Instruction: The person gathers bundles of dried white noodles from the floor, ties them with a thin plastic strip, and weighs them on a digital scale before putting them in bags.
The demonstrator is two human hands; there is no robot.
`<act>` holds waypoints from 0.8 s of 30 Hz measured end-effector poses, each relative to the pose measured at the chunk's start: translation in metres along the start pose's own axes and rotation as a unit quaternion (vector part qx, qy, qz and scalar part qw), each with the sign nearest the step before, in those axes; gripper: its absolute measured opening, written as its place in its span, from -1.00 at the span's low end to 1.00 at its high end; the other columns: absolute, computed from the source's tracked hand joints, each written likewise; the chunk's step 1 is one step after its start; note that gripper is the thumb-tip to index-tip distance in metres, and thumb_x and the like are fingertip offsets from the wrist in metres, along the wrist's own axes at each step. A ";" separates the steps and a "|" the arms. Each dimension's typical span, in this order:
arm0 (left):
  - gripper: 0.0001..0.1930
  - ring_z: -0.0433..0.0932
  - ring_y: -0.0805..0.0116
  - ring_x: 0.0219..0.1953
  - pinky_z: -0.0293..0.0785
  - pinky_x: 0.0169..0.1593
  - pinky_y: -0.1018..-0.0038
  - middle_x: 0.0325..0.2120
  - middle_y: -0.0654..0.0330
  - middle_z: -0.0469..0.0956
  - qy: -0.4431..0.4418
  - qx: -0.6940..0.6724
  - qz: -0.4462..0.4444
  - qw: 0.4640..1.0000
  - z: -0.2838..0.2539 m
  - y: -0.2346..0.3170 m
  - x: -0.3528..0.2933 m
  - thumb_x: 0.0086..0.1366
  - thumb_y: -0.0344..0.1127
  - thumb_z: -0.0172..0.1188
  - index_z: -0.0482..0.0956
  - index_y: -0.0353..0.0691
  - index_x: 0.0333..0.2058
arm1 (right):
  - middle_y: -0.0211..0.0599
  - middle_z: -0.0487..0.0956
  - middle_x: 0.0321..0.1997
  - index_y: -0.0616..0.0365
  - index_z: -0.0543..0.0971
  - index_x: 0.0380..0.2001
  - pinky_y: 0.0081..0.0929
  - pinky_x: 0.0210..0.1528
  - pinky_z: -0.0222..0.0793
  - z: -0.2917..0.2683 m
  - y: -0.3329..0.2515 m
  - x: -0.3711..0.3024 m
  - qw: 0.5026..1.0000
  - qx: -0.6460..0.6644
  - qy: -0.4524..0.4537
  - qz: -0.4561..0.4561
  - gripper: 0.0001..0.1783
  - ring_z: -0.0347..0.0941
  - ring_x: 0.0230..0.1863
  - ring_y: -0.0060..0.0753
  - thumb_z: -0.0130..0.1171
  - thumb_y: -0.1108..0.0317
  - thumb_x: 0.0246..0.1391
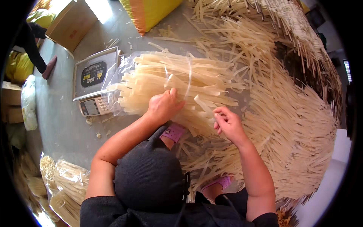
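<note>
A thick bundle of pale, flat dried noodle strips [151, 72] lies across a clear plastic bag [126, 62], with a clear band [190, 73] around its middle. My left hand [164, 105] is closed at the near side of the bundle. A short strip end stands up just beyond its fingers; its grip is partly hidden. My right hand [228, 123] is right of the bundle, with thumb and fingers pinched together. One wide noodle strip [204, 104] runs from those fingertips toward the bundle.
A scale [91, 73] with a keypad stands left of the bundle, partly under the plastic. Loose noodles [287, 140] are heaped along the right. A cardboard box [72, 24], a yellow sack [155, 15] and another person's leg [34, 47] are farther off. Bagged noodles [70, 181] lie lower left.
</note>
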State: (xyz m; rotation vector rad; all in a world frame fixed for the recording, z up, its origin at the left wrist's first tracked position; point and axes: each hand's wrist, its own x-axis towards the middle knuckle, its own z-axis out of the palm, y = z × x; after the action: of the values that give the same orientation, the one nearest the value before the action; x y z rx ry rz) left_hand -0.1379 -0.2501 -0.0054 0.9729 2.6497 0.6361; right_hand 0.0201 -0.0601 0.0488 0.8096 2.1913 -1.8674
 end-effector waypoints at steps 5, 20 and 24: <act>-0.80 0.54 -0.07 -0.57 0.47 -0.45 0.08 -0.68 -0.07 0.51 0.009 -0.014 0.024 1.000 0.023 -0.012 0.008 0.21 -0.22 0.00 0.40 -0.20 -0.51 | -0.41 0.51 -0.60 0.14 0.54 -0.29 -0.58 -0.53 0.32 0.000 0.019 0.049 0.993 -0.103 -0.047 0.043 -0.84 0.41 -0.61 -0.66 0.07 0.29 0.17; -0.85 0.59 0.24 -0.53 0.49 -0.41 0.37 -0.60 0.15 0.58 -0.041 -0.211 0.016 0.976 -0.005 -0.018 -0.002 0.15 -0.26 0.21 0.53 -0.22 -0.42 | -0.12 0.58 -0.37 0.09 0.57 -0.28 -0.22 -0.22 0.42 0.023 0.022 0.046 0.957 -0.261 0.022 -0.125 -0.80 0.52 -0.26 -0.02 0.20 0.31 -0.01; -0.83 0.59 0.29 -0.54 0.50 -0.41 0.40 -0.58 0.14 0.59 -0.015 -0.228 0.016 0.973 0.000 -0.018 -0.008 0.15 -0.28 0.23 0.54 -0.25 -0.38 | -0.08 0.57 -0.37 0.15 0.55 -0.34 -0.23 -0.25 0.42 0.066 0.019 0.071 0.949 -0.210 0.066 -0.226 -0.87 0.51 -0.28 0.01 0.16 0.39 0.00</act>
State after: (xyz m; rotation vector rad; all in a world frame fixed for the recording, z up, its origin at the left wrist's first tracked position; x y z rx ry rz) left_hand -0.1420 -0.2678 -0.0136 0.8761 2.3049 1.1601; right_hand -0.0452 -0.0997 -0.0128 0.3807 2.9093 -1.4263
